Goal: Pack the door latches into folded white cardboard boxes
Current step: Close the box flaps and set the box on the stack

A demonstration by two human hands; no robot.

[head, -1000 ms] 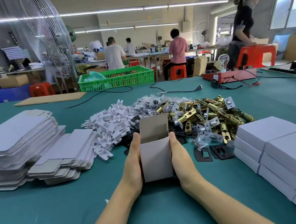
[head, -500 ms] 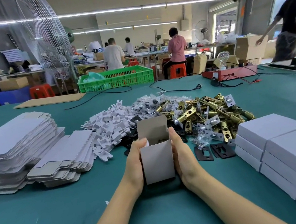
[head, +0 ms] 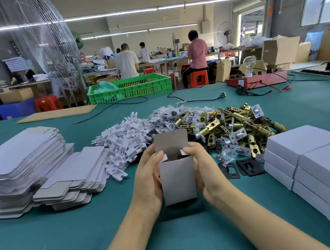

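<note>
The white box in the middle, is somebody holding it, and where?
Yes. Both hands hold the upright white box by its two sides: left hand, right hand. Each thumb presses a small side flap at the open top.

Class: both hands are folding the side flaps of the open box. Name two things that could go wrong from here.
1. The left hand and right hand squeeze the thin box; its walls could crease.
2. The lid stands open, and something already sits inside; tipping the box could spill it.
</note>
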